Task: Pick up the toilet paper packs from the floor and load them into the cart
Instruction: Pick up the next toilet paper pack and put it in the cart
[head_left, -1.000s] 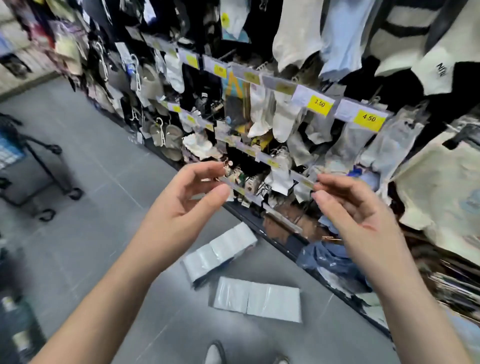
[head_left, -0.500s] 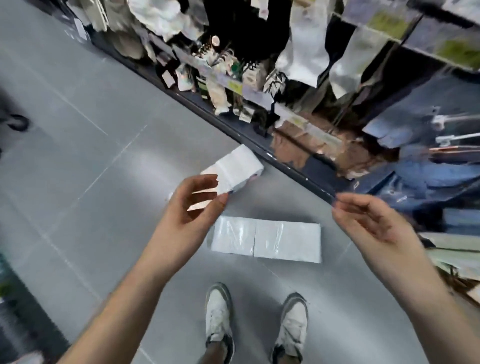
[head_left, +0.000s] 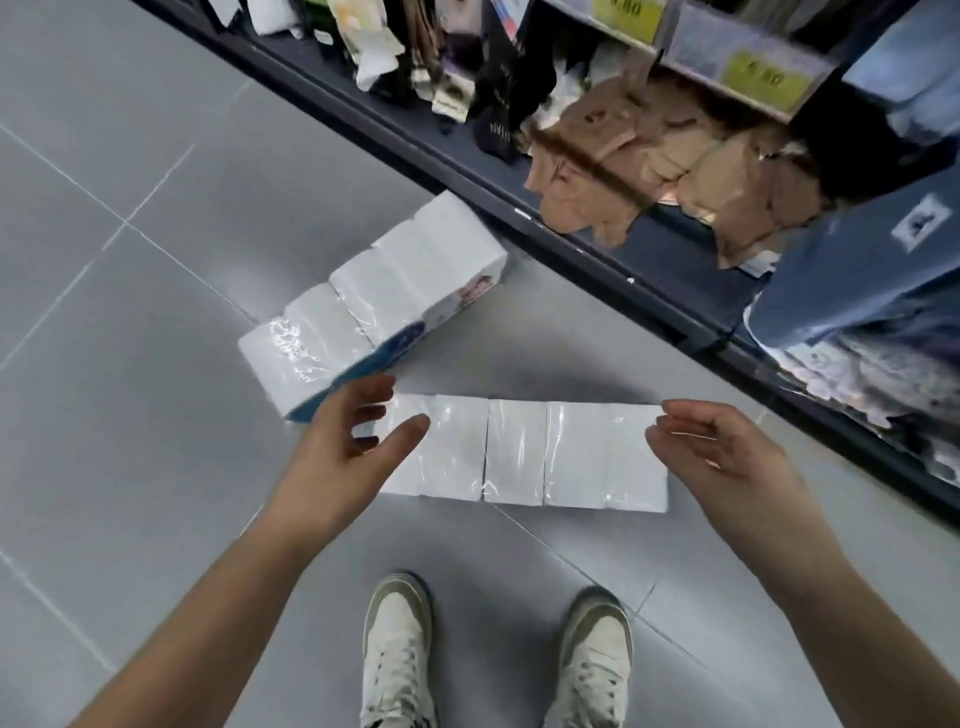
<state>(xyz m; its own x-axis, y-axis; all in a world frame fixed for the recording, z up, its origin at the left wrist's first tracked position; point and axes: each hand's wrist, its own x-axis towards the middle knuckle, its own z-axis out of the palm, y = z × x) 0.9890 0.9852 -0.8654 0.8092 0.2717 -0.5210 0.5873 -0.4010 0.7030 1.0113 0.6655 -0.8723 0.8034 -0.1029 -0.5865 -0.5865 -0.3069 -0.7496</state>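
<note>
Left grip (head_left: 358, 434) and right grip (head_left: 724, 449) empty, near pack (head_left: 519, 452) between

on my feed the left forearm (head_left: 208, 597) and right forearm (head_left: 841, 597) are bare, as are the left hand (head_left: 343, 441) and right hand (head_left: 727, 457). i see a left sneaker (head_left: 397, 654) and right sneaker (head_left: 595, 665), low, off-white, with grey-green trim round toe and collar, and white laces.

Both bare forearms reached forward and down. The left hand (head_left: 345, 441) was cupped, fingers loosely curled, thumb apart. The right hand (head_left: 722, 452) lay flatter, fingers extended together, pointing inward.
</note>
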